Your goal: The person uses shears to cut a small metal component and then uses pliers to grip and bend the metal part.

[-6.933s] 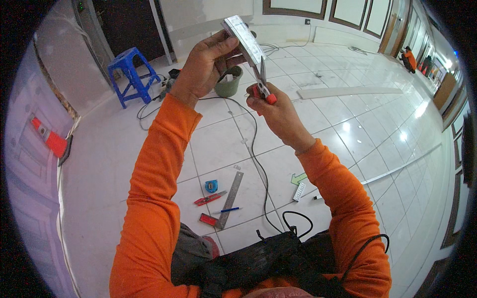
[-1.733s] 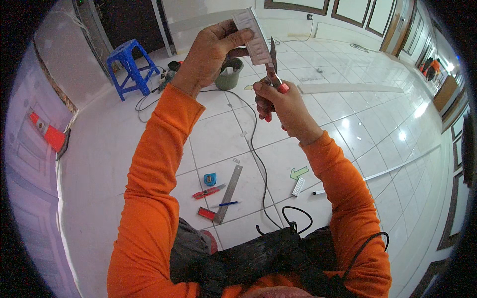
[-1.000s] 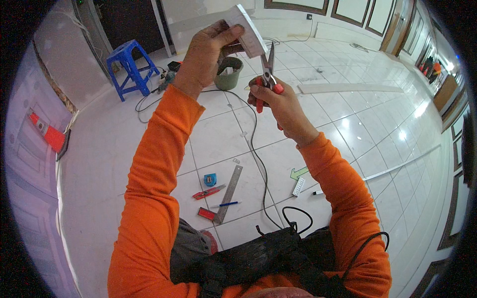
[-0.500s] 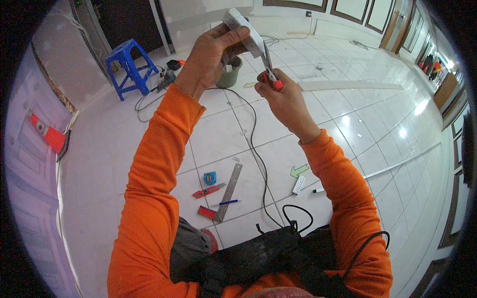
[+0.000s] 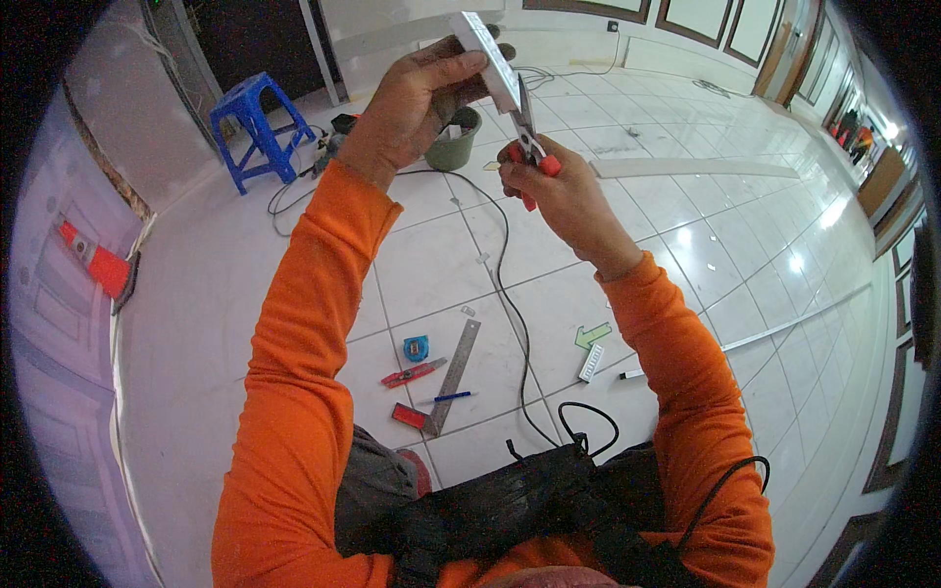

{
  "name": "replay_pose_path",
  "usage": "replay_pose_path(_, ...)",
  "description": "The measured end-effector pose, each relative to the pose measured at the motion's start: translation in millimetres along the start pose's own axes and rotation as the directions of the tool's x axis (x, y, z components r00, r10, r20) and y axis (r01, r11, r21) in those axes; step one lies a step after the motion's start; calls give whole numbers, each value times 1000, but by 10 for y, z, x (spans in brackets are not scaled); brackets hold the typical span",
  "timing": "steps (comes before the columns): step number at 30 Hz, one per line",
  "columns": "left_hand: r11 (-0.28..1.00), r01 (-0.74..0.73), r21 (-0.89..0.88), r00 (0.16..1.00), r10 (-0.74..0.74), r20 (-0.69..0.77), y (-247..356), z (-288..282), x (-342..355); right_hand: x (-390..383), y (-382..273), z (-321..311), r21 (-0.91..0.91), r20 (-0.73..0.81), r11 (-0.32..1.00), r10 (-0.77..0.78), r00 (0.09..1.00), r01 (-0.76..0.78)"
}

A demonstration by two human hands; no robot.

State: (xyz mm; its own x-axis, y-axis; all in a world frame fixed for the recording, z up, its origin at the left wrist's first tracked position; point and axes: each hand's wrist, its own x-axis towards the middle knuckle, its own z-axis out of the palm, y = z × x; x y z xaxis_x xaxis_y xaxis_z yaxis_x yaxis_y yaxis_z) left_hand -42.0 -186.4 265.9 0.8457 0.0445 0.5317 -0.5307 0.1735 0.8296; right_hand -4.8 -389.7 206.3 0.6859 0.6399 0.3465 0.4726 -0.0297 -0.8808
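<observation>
Raised in front of me, my left hand [image 5: 417,113] is closed around a white rectangular piece [image 5: 487,61] shaped like a short channel. My right hand [image 5: 570,196] grips pliers [image 5: 526,129] with red handles, their jaws pointing up at the lower end of the white piece. Whether the jaws bite on its edge cannot be made out. On the tiles below lie a blue tape measure [image 5: 417,348], a red utility knife [image 5: 414,372], a steel try square [image 5: 456,372] with a red stock, and a blue pen [image 5: 448,397].
A dark cable [image 5: 506,245] runs across the floor. Farther off stand a green bucket [image 5: 453,147] and a blue stool [image 5: 253,127]. At right lie a green arrow [image 5: 593,336], a slotted white piece [image 5: 590,364] and a long thin strip [image 5: 794,320]. An orange cone [image 5: 98,263] is at left.
The white piece has turned slightly in my left hand, showing more of its inner side. My right hand and the pliers have shifted only a little.
</observation>
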Motion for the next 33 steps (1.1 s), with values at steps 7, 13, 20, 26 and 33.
replay_pose_path(7, 989, -29, 147, 999, 25, 29, 29, 76, -34, 3, -37, -25, 42, 20, 999, 4, 1000, -5)
replay_pose_path(13, 979, -18, 203, 1000, 14, 20, 31, 81, -35, -4, -41, -26, 55, 20, 998, 24, 1000, -25)
replay_pose_path(20, 963, 14, 268, 999, -5, -34, 54, 126, -40, -5, -44, -17, 75, 38, 996, 47, 998, -50)
replay_pose_path(26, 952, -40, 304, 999, 47, -13, 104, 157, -89, -24, -32, -34, 109, 65, 994, 21, 998, -28)
replay_pose_path(33, 940, -100, 327, 995, 90, 45, 98, 113, -55, -23, 6, 3, 145, 52, 987, 60, 997, -67)
